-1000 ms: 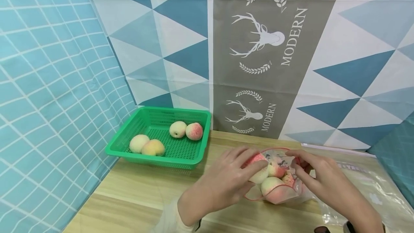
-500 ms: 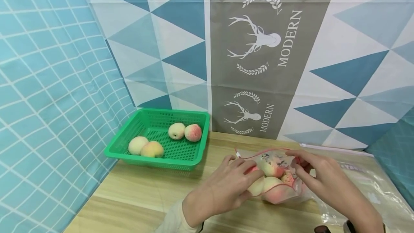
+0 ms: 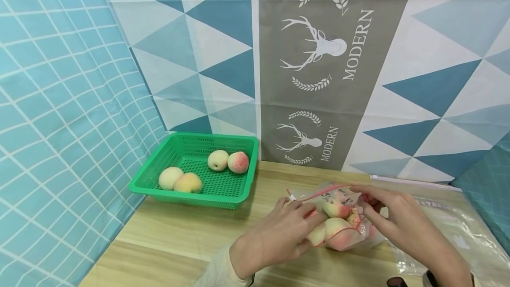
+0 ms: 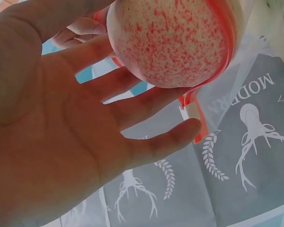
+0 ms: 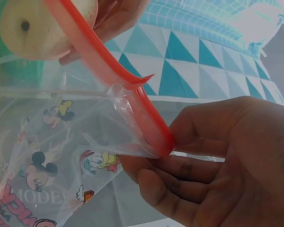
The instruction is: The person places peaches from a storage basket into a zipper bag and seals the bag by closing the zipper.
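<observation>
Left hand [image 3: 275, 236]: lower centre of the head view, at the bag mouth; fingers bent about one peach, thumb on the opposite side, little finger free of it
Held peach [image 4: 168, 45]: red-speckled, upper middle of the left wrist view; the rim crosses its surface, and whether it sits wholly inside cannot be told
Right hand [image 3: 400, 211]: lower right; fingers narrow, pinching the red rim [image 5: 156, 125]
Clear bag [image 5: 99, 123]: cartoon-printed, between the hands; bagged peaches [image 3: 338, 229] within, full count hidden
White tab [image 3: 292, 197]: on the rim, just beyond the left fingers
Green basket [image 3: 187, 198]: left of centre on the bench [image 3: 179, 229]; four peaches, in two pairs
Flat clear bag [image 3: 450, 229]: lower right, beside the right forearm
Handling, as judged: hold the rim taut, settle the peach against its neighbours, then loosen the left fingers gently; hard pressing might bruise fruit, and film could snag on fingertips
</observation>
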{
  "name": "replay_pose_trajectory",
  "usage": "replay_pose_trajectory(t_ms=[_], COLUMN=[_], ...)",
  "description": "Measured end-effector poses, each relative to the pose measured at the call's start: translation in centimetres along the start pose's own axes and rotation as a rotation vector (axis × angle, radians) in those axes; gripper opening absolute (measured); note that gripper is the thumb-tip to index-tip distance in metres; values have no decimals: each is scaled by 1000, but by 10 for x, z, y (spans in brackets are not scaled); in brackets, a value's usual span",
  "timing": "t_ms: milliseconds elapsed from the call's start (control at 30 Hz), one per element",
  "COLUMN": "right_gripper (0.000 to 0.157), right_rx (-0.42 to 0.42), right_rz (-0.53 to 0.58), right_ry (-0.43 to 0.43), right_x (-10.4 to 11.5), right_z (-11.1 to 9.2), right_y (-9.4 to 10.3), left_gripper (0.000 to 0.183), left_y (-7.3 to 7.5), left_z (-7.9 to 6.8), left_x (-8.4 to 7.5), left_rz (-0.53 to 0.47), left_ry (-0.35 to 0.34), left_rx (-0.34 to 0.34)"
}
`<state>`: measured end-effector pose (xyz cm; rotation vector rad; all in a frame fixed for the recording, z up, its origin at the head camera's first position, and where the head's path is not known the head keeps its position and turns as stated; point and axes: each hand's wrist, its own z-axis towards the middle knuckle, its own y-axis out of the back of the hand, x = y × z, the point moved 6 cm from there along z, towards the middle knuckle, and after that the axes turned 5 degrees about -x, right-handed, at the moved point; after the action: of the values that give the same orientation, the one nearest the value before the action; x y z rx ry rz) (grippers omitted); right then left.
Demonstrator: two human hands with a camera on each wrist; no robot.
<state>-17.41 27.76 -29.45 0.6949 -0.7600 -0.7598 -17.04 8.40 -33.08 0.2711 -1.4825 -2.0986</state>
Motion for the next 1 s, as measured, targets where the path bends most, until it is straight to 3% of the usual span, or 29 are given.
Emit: replay_pose_trajectory(t_ms=[200, 400, 567, 700, 800, 900, 1000], right_gripper=[36, 39, 41, 43, 44, 45, 46], right_rx=[-11, -47, -71, -91, -106, -125, -137], right_rz=[15, 22, 13, 9, 2, -12, -14], right_ry=[22, 53, 53, 63, 62, 59, 58], right_x=[3, 5, 3, 2, 1, -1, -2], right_z=[0, -1, -3, -3, -2, -1, 1], right_y=[0, 1, 3, 5, 7, 9, 10], left_gripper=[35, 32, 20, 27, 26, 14, 19], left_y=[1, -1, -4, -13, -24, -32, -33], left_z=[-1, -1, 0, 2, 3, 2, 2], left_x=[2, 5, 0, -8, -16, -23, -22], left_rz=[-27, -43, -26, -14, -68, -97, -57], left_ry=[23, 71, 49, 22, 8, -3, -23], left_rx=[2, 80, 124, 211, 271, 255, 187])
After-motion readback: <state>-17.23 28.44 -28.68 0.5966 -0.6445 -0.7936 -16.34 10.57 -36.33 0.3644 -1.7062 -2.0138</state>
